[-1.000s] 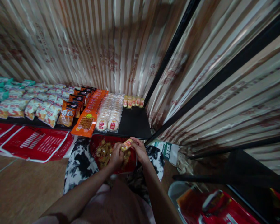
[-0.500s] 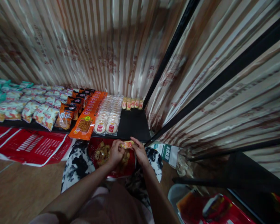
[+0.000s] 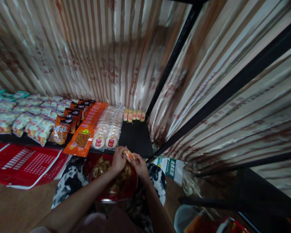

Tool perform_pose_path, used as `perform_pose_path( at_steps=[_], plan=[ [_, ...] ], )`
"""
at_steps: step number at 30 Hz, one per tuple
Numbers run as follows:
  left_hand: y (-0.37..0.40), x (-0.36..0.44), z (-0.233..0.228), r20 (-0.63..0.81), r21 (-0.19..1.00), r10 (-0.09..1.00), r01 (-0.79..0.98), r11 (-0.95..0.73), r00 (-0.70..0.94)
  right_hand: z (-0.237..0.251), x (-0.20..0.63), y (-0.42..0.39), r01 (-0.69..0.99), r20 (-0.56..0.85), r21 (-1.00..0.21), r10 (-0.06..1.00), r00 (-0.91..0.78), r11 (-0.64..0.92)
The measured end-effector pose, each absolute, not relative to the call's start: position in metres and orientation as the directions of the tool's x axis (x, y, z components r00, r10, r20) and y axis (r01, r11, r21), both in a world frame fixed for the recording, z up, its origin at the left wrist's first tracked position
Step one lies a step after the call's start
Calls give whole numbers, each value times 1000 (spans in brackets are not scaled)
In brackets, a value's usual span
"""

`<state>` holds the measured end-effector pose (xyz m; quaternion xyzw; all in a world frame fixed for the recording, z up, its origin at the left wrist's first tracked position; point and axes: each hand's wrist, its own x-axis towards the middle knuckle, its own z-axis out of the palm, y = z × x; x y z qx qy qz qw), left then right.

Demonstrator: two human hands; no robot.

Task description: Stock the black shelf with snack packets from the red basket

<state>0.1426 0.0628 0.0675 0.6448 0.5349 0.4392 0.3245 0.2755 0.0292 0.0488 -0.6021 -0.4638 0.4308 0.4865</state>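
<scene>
Between my two hands is a small wrapped snack (image 3: 129,155) in a clear and yellow packet with a red label. My left hand (image 3: 119,160) is closed on its left end, and the fingers of my right hand (image 3: 140,166) pinch its right end. Below them, a red basket (image 3: 89,166) sits between my knees with many similar wrapped snacks (image 3: 102,167) inside. Beyond my hands, a row of several small yellow packets (image 3: 134,115) stands at the back of the black shelf (image 3: 135,136).
To the left on the shelf are round white crackers (image 3: 99,141) in clear wrap, orange snack packs (image 3: 81,139), and white and green bags (image 3: 38,127). Black metal bars (image 3: 174,64) stand before a striped curtain (image 3: 99,48). Red bags (image 3: 29,165) hang below the shelf.
The wrapped snack has turned from nearly level to tilted down at its right end, still between both hands. The whole view has shifted, so the shelf appears lower and further left.
</scene>
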Motion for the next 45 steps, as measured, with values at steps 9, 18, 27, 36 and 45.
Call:
perform_pose_path(
  at_steps=[9,18,27,36,45],
  plan=[
    [83,155,89,218,859,972,456,-231,83,68,280,37,734,220,-677,967,130,55],
    [104,165,96,220,827,966,498,-260,138,80,274,55,901,196,-432,973,122,-26],
    [125,177,96,215,810,963,522,-269,163,83,272,77,864,131,-488,968,216,-127],
    [138,195,96,102,856,988,495,-148,118,69,283,113,752,183,-634,910,373,-180],
    [157,215,91,24,840,993,536,-82,113,55,300,154,720,312,-688,858,409,-92]
  ],
)
